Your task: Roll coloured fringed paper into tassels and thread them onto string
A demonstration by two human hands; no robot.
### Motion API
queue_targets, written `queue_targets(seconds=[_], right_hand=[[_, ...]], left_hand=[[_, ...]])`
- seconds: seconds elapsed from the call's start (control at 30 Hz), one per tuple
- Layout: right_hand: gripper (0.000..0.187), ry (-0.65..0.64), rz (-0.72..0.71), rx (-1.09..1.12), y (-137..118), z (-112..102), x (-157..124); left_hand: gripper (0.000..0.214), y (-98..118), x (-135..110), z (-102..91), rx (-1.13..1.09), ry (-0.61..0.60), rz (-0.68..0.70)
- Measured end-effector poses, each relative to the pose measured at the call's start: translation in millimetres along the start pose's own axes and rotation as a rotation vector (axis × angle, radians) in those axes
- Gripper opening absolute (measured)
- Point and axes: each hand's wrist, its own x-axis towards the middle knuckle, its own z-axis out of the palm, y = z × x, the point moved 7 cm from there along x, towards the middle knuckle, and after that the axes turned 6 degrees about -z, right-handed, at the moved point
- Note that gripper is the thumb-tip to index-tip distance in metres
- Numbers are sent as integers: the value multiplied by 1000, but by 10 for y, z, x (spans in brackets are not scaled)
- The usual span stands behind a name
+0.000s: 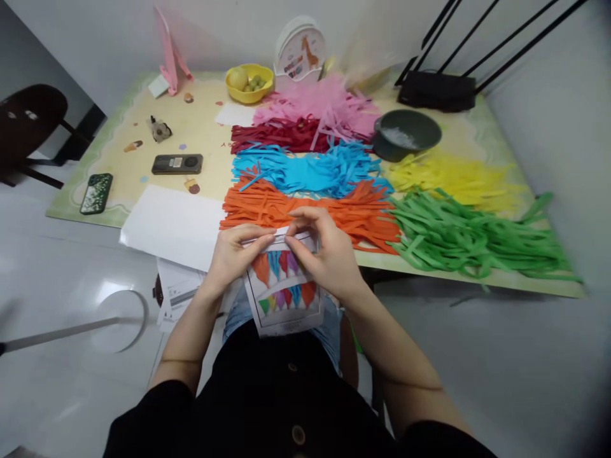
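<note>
A flat packet (286, 321) with a picture of two rows of coloured tassels hangs upright over my lap, at the front edge of the table. My left hand (238, 253) pinches its top edge, thumb pressed along it. My right hand (329, 254) grips the same edge further right, its thumb and index finger meeting there. Just beyond my hands lie orange fringed paper strips (305, 207). Behind these come blue fringed strips (310, 170), dark red ones (281, 135) and pink ones (329, 108).
Green strips (477, 235) and yellow strips (453, 181) cover the table's right side, near a dark bowl (405, 137). White paper (176, 226), a phone (96, 194) and a dark oblong device (177, 164) lie left. A yellow fruit bowl (249, 94) and black router (436, 90) stand behind.
</note>
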Motion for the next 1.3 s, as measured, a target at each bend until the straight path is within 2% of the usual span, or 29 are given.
queue_targets(seconds=[0.17,0.37,0.47,0.6,0.73,0.9,0.97,1.03,1.13,1.2,1.23,1.3], right_hand=[[27,57,7,-71,11,-94,-90],[21,100,-80,-201,-16,-188,-138],[12,34,-173,-192,32,-177,-152],[19,-37,-348,-199,50,-181,-184],[20,-82,-359,-234,31,-215,-190],[20,-96,-248,-160,40,-257,-149],[17,-76,-170,-77,120,-270,-129],[17,0,-56,60,262,-299,-129],[44,86,170,344,540,-247,-212],[63,49,320,426,688,-128,-303],[65,25,376,422,737,-76,-345],[56,18,436,369,783,-31,-393]], left_hand=[[19,61,-5,126,12,-49,-2],[17,104,-14,151,13,-67,33],[17,94,-25,156,16,-76,24],[17,49,-40,151,24,-44,-9],[15,107,-51,147,64,-34,80],[13,282,-59,219,145,-93,287],[11,308,-43,241,143,-101,298],[8,318,-15,220,136,-65,291],[5,310,41,110,105,38,284],[4,288,88,32,82,89,274],[4,282,113,13,84,90,272],[6,296,161,23,155,55,285]])
